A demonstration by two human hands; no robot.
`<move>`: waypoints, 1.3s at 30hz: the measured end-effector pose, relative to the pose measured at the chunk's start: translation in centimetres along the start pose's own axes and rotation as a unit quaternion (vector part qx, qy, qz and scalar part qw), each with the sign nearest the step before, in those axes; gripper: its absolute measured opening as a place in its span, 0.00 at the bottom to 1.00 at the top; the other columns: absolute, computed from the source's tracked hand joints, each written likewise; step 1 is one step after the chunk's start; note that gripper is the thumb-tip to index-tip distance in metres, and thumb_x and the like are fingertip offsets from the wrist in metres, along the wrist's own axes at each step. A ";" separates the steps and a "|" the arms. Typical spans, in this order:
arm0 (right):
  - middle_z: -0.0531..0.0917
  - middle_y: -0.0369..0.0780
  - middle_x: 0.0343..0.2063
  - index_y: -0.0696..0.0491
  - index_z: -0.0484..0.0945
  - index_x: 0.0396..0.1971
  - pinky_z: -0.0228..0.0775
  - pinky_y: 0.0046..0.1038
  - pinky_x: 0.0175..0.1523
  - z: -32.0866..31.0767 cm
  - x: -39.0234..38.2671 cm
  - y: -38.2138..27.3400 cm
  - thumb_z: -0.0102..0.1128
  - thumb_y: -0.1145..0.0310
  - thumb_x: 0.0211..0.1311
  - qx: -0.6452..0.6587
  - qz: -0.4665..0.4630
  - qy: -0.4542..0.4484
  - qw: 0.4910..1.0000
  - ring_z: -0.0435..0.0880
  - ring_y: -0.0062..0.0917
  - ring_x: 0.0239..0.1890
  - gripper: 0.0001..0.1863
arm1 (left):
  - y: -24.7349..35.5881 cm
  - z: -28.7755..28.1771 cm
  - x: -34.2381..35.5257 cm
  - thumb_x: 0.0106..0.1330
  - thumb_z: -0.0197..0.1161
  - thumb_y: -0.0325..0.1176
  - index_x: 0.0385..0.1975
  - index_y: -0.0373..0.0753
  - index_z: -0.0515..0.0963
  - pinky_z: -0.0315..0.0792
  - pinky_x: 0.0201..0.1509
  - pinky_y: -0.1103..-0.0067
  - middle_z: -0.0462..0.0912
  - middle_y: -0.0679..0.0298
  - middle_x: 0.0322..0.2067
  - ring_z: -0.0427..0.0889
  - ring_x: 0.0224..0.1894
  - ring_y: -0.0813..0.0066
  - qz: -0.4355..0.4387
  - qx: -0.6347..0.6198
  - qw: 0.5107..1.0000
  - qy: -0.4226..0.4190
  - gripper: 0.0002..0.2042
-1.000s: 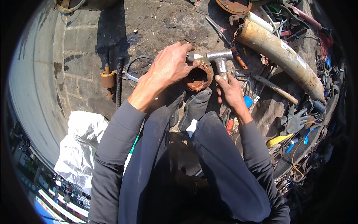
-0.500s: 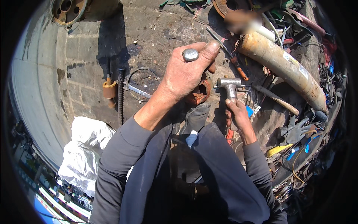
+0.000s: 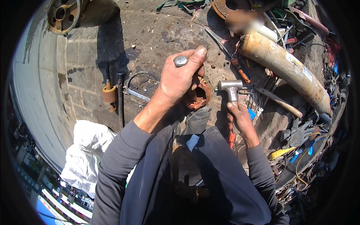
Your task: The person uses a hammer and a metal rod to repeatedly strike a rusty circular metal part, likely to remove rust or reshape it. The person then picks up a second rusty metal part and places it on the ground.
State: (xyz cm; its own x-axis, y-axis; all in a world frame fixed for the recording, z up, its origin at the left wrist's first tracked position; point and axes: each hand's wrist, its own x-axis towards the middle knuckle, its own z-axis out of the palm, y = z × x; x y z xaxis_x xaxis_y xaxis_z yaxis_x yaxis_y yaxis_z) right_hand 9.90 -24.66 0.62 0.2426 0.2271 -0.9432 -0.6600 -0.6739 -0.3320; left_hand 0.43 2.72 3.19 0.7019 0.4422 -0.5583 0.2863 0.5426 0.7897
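My left hand (image 3: 176,80) is closed around a metal bar (image 3: 180,61); only its blunt, shiny end sticks out above the fist, and the rest is hidden. Just beyond and partly under that hand stands a reddish-brown ring-shaped part (image 3: 204,96) with a hollow middle, between my feet. My right hand (image 3: 242,122) grips a hammer (image 3: 230,86) by its handle, thumb along the shaft. The steel hammer head is to the right of the ring-shaped part, apart from it and from the bar.
On the left lie a rotor (image 3: 109,93), a ribbed rod (image 3: 120,101), a wrench (image 3: 138,94) and a white sack (image 3: 88,153). A screwdriver (image 3: 240,70), a long rusty cylinder (image 3: 288,69), a wooden handle (image 3: 279,101) and grey gloves (image 3: 300,133) lie right.
My left hand with the bar has shifted left and slightly down, uncovering more of the ring-shaped part. My right hand and the hammer stay nearly in place. The view has shifted slightly.
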 end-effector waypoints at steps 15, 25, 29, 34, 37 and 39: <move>0.74 0.33 0.18 0.54 0.71 0.41 0.65 0.23 0.17 -0.2 0.1 0.3 0.59 0.59 0.77 0.011 -0.005 -0.002 1.000 0.71 0.20 0.11 0.13 | -0.5 1.1 -0.2 0.78 0.60 0.51 0.25 0.39 0.76 0.64 0.20 0.83 0.73 0.73 0.18 0.70 0.18 0.86 0.010 0.035 0.999 -0.023 0.23; 0.73 0.32 0.18 0.54 0.72 0.39 0.64 0.22 0.16 0.2 -0.3 -0.5 0.60 0.59 0.76 0.021 -0.002 0.004 1.000 0.70 0.19 0.11 0.14 | -1.6 2.7 -0.8 0.80 0.58 0.47 0.24 0.38 0.77 0.66 0.25 0.80 0.73 0.72 0.18 0.69 0.22 0.85 0.040 0.113 0.991 -0.063 0.23; 0.73 0.32 0.18 0.54 0.72 0.39 0.65 0.22 0.17 0.4 -2.4 -3.1 0.57 0.60 0.77 -0.015 -0.020 -0.012 1.000 0.71 0.18 0.11 0.12 | -2.4 3.1 -0.4 0.80 0.58 0.46 0.23 0.38 0.77 0.66 0.25 0.78 0.72 0.72 0.16 0.69 0.22 0.84 0.053 0.120 0.987 -0.090 0.23; 0.73 0.33 0.18 0.61 0.73 0.50 0.64 0.20 0.17 -0.1 -11.4 -11.5 0.60 0.63 0.76 -0.085 -0.181 -0.009 0.980 0.70 0.16 0.11 0.16 | -3.1 3.2 -0.1 0.79 0.59 0.45 0.21 0.36 0.76 0.66 0.25 0.77 0.72 0.71 0.15 0.69 0.20 0.83 0.089 0.148 0.982 -0.073 0.24; 0.73 0.33 0.17 0.63 0.74 0.55 0.60 0.18 0.15 0.9 -18.4 -17.7 0.63 0.61 0.73 -0.155 -0.342 0.135 0.917 0.66 0.14 0.10 0.22 | -3.4 3.4 0.0 0.79 0.58 0.45 0.20 0.36 0.75 0.65 0.24 0.76 0.71 0.71 0.14 0.67 0.20 0.83 0.117 0.155 0.978 -0.079 0.24; 0.74 0.34 0.19 0.61 0.74 0.59 0.58 0.16 0.17 2.2 -20.7 -20.4 0.59 0.62 0.76 -0.168 -0.497 0.159 0.837 0.65 0.12 0.11 0.21 | -3.4 3.5 0.1 0.79 0.58 0.45 0.20 0.36 0.75 0.65 0.24 0.76 0.70 0.71 0.14 0.66 0.20 0.83 0.114 0.189 0.972 -0.084 0.24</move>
State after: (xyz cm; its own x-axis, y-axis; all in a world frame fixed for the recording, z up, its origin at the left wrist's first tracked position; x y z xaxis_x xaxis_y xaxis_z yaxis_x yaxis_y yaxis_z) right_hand 16.78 -14.01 26.88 0.7645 0.6303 -0.1354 0.2034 -0.4351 -0.8771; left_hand 1.82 -1.59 1.32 0.8628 0.3807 -0.3327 0.3065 0.1294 0.9430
